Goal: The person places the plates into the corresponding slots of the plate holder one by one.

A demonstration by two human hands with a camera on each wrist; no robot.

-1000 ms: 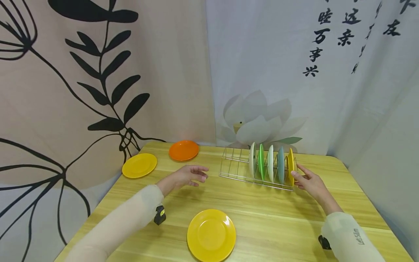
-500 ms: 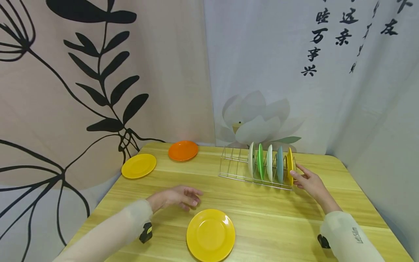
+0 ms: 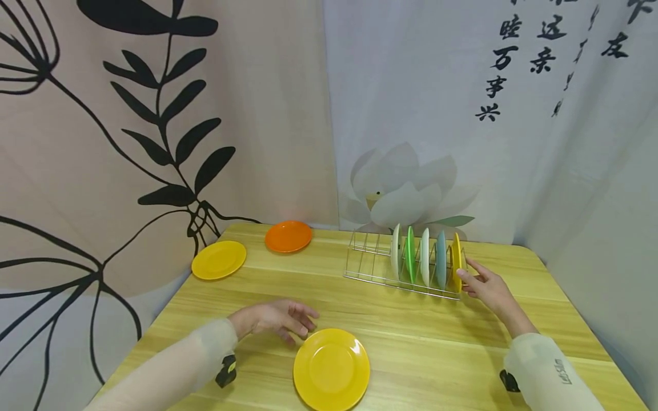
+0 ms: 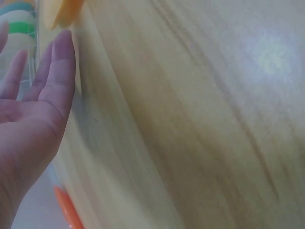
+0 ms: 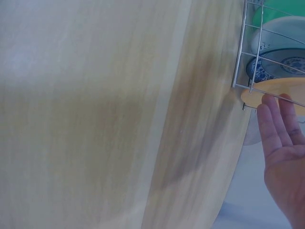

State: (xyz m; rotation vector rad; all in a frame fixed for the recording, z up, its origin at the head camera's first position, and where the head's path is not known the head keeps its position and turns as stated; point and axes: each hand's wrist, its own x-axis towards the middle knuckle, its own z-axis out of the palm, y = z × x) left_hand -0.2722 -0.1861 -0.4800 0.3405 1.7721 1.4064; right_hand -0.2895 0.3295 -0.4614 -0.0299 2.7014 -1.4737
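In the head view my left hand is held over the table with relaxed fingers, holding nothing. It is just beyond the upper left rim of a yellow plate lying flat. My right hand is at the right end of a wire dish rack. Its fairly straight fingers touch the outer side of an upright yellow plate in the rack. Left of that plate stand a blue-grey plate, a white plate, a green plate and a cream plate.
Another yellow plate lies flat at the table's back left. Beside it, near the back edge, is an orange plate. Printed curtains hang behind the wooden table.
My left hand has come back toward me and slightly left, nearer the front yellow plate. The right hand has stayed by the upright yellow plate in the rack.
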